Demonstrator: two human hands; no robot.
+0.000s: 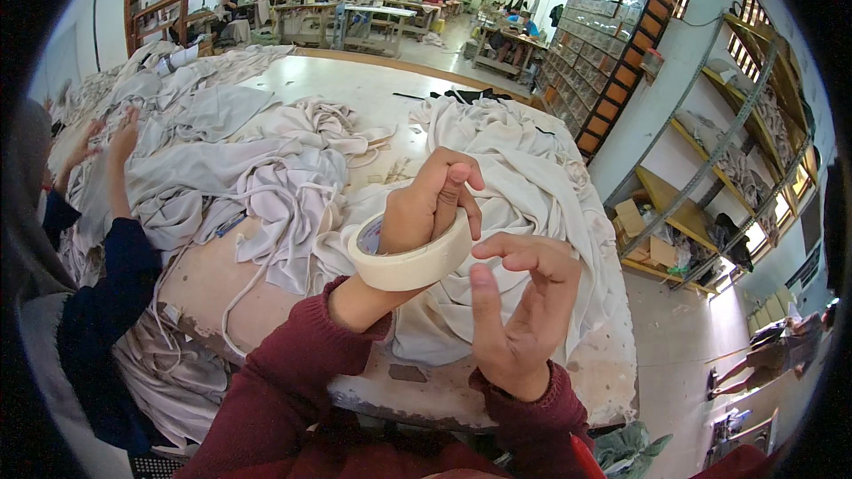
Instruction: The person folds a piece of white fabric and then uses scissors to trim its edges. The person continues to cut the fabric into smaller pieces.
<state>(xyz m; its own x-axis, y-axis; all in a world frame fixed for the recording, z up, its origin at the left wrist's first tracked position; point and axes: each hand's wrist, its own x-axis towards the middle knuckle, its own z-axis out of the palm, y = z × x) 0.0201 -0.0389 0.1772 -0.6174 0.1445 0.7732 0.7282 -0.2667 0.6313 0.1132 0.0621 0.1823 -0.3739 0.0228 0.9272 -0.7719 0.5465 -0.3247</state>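
A roll of cream tape [404, 270] encircles my left hand [430, 195] near its base, with the hand poking up through the middle. The fingers of that hand are bunched together, thumb against them, and I see nothing between them. My right hand [524, 319], fingers bent but apart, hovers just right of the roll and holds nothing. Beneath both hands, pale cream cloth pieces with long straps [506, 168] lie heaped on a worn worktable [595, 390].
A person in dark sleeves [106, 284] handles cloth at my left. Shelving [674, 204] and a cabinet [595, 53] line the right wall. Someone stands at the lower right [772, 355]. Several people sit at sewing tables [373, 13] behind the worktable.
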